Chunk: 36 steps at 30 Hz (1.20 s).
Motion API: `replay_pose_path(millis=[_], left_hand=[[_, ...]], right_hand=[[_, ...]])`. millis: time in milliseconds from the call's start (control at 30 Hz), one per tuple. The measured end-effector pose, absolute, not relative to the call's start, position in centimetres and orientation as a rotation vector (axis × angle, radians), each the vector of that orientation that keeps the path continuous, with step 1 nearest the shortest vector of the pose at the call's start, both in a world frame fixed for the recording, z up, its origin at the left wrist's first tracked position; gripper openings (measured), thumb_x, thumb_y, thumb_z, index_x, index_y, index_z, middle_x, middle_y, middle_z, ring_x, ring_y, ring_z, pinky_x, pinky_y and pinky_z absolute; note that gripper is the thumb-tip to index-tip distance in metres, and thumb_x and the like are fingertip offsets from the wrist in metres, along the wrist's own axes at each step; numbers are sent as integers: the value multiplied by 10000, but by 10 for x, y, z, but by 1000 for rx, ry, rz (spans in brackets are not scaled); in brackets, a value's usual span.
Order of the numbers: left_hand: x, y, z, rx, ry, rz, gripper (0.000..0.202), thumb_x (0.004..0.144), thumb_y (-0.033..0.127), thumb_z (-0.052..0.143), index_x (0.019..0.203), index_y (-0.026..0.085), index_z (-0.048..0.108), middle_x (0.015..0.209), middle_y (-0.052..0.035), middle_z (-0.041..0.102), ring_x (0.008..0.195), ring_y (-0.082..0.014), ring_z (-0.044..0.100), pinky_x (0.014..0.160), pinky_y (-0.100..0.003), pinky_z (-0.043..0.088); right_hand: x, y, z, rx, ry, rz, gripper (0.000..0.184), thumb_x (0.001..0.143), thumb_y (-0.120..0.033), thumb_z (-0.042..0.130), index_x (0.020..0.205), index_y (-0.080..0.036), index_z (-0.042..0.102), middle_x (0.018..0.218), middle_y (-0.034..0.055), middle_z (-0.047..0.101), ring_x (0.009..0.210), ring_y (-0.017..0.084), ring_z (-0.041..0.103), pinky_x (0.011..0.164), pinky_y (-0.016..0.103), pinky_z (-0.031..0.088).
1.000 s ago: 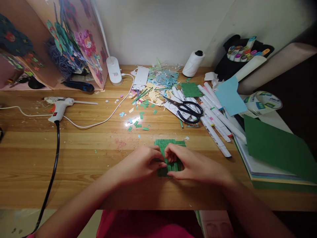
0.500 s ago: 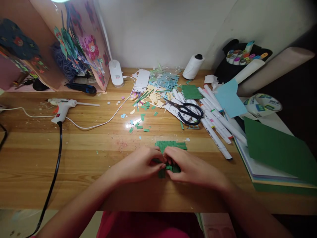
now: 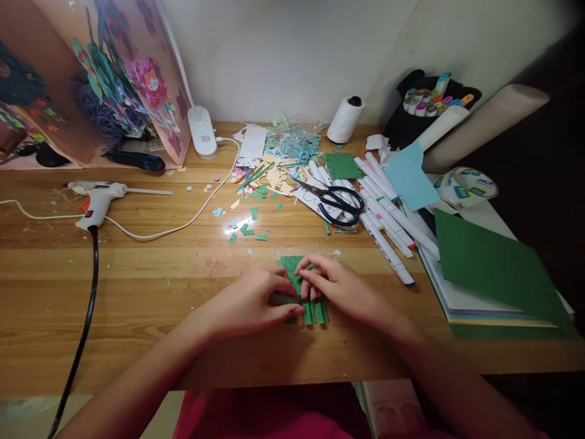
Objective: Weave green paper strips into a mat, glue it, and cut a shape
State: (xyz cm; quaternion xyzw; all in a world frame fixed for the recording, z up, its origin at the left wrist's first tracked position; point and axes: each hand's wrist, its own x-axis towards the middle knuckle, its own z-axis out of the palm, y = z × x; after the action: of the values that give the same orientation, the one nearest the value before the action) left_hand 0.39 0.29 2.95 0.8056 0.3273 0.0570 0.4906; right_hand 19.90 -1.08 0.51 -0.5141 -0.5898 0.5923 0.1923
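Note:
A small mat of interlaced green paper strips (image 3: 315, 312) lies on the wooden desk near its front edge, with several strip ends pointing toward me. My left hand (image 3: 256, 302) is closed at the mat's left side, thumb and forefinger pinching a dark green paper strip. Over the right part of the mat, my right hand (image 3: 342, 286) has its fingers curled and drawn together. Whatever lies between those fingertips is too hidden to make out. Both hands cover much of the mat's middle.
Black-handled scissors (image 3: 340, 201) rest on white markers (image 3: 388, 250) beyond my hands. Paper scraps (image 3: 274, 174) are heaped at the back. A glue gun (image 3: 98, 201) with its cord lies left. Green cardstock (image 3: 493, 268) tops a paper stack at right.
My right hand has lifted and its fingers have shifted away from me, uncovering green strip ends near my side. My left hand stays at the mat. The whole view has shifted slightly.

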Motion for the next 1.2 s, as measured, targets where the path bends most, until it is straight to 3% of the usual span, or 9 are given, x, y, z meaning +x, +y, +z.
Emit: replay_pose_path(millis=[167,333,500,700,933,1200], left_hand=[[1,4,30,1942,755,107,223,791,341,646,956,199,693,928,-39,570,759,-141,545,659,-243,417],[2,3,25,1937,712,146,107,820,216,613,858,208,712,903,-28,556,823,-139,542,734,-241,418],[3,3,22,1935,717,159,148,839,160,553,835,187,698,868,-28,553,792,-134,530,695,-231,415],[3,2,23,1945,708,188,218,804,55,518,832,181,694,862,-24,554,811,-131,528,700,-224,417],[4,0,14,1934,892,234,23,817,158,567,796,159,578,879,-22,525,727,-121,520,636,-237,424],[6,-2,8,1962,881,246,120,735,91,592,815,169,549,894,-14,500,733,-126,515,625,-241,423]], right_hand=[[200,-10,8,-1461,-1619,1662,178,907,-266,371,897,-173,521,655,19,649,581,130,580,574,252,469],[206,-12,19,-1404,-1894,1590,110,837,-218,534,932,-196,583,756,10,674,688,145,628,616,244,462],[211,-9,30,-1294,-2335,1327,83,855,-187,538,889,-201,612,792,8,671,690,140,588,620,248,407],[212,-9,29,-1121,-2500,1306,68,822,-176,590,882,-188,620,862,19,648,804,163,560,698,269,404],[210,-8,26,-1090,-2529,1294,37,795,-168,622,828,-187,618,856,24,621,809,171,542,700,282,401],[211,-9,22,-1066,-2560,1263,90,760,-109,594,800,-189,584,823,8,589,787,158,512,685,271,389]])
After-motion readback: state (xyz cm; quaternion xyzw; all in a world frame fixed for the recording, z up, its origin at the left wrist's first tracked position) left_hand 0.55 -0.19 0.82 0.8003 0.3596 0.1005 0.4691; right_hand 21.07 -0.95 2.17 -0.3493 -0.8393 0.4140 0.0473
